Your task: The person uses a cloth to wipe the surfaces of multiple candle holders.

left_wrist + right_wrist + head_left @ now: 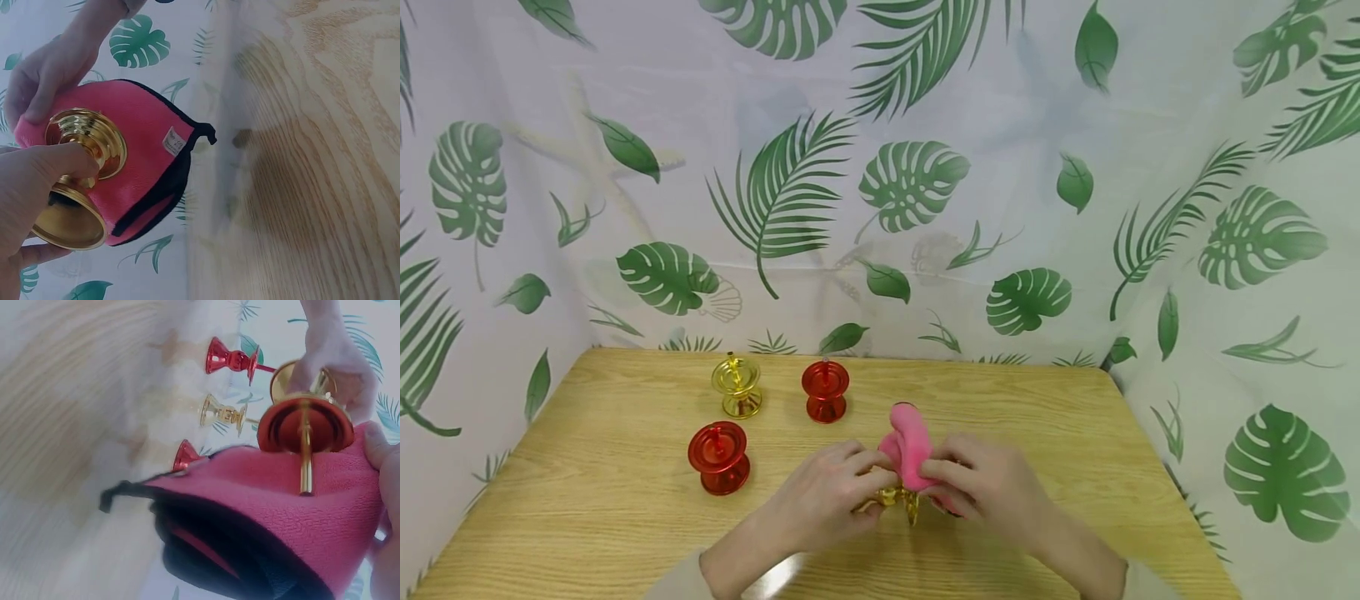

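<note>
My left hand (831, 493) grips a shiny gold candle holder (70, 226) by its narrow stem, above the table. In the right wrist view its dish and gold spike (305, 456) point toward the pink cloth. My right hand (996, 492) pinches this fluffy pink cloth (913, 450), which has black edging and a small white tag (173, 142). Folded, the cloth lies against the dish of the candle holder and hangs down beside it. In the head view, fingers and cloth hide most of the held candle holder.
Another gold candle holder (737, 385) stands at the back left of the wooden table (587, 517). One red candle holder (825, 390) is to its right, a second red candle holder (720, 457) nearer the front. A leaf-patterned white sheet (820, 317) hangs behind and along the sides.
</note>
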Tool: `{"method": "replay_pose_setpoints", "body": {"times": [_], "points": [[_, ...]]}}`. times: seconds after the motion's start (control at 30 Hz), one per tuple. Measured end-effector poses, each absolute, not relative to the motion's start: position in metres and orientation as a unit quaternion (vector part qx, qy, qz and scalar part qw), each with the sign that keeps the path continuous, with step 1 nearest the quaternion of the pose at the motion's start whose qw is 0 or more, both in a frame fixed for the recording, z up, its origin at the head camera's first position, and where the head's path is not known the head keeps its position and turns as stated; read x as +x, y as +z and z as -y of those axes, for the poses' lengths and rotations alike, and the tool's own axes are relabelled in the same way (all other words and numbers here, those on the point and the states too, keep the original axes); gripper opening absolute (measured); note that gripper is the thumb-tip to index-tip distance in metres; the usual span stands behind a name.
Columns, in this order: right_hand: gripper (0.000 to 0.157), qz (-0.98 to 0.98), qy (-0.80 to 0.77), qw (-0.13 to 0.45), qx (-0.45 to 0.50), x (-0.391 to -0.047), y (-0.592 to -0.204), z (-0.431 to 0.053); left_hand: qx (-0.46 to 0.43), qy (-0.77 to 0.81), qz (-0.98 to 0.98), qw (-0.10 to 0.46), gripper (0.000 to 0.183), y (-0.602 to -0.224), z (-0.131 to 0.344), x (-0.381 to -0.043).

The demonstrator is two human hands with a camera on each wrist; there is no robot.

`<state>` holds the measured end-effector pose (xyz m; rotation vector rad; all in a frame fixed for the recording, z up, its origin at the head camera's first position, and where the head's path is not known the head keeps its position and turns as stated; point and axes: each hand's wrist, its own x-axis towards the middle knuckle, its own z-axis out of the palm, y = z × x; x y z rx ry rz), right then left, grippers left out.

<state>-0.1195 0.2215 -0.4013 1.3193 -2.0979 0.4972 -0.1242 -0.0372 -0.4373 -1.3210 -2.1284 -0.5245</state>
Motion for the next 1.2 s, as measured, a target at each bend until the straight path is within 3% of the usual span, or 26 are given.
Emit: {"method": "replay_pose_setpoints", "body": {"times": [0.17,0.4,0.53,0.67,0.77,0.93,1.1,1.2], "points": [[0.031,0.768,0.125,0.345,0.524,-0.108,-0.402,-0.219,-0.489,-0.202,0.804,0.272,0.037,-0.438,0.040,-0.125],[0.029,0.783,0.160,0.323,0.507,-0.103,-0.405,-0.220,-0.494,-0.188,0.798,0.290,0.037,-0.439,0.038,-0.124],[0.026,0.806,0.227,0.272,0.475,-0.107,-0.408,-0.223,-0.499,-0.182,0.790,0.307,0.039,-0.438,0.036,-0.123],[0.009,0.833,0.307,0.194,0.417,-0.110,-0.408,-0.225,-0.506,-0.175,0.785,0.313,0.040,-0.438,0.035,-0.121],[0.018,0.845,0.361,0.137,0.370,-0.113,-0.407,-0.226,-0.509,-0.180,0.784,0.305,0.040,-0.438,0.035,-0.119],[0.008,0.844,0.436,0.061,0.307,-0.119,-0.410,-0.229,-0.505,-0.207,0.786,0.291,0.038,-0.438,0.034,-0.117],[0.005,0.825,0.503,0.024,0.256,-0.124,-0.415,-0.235,-0.491,-0.251,0.779,0.297,0.042,-0.437,0.033,-0.118],[0.007,0.807,0.538,0.032,0.242,-0.124,-0.418,-0.237,-0.476,-0.283,0.777,0.301,0.042,-0.436,0.033,-0.119]]}}
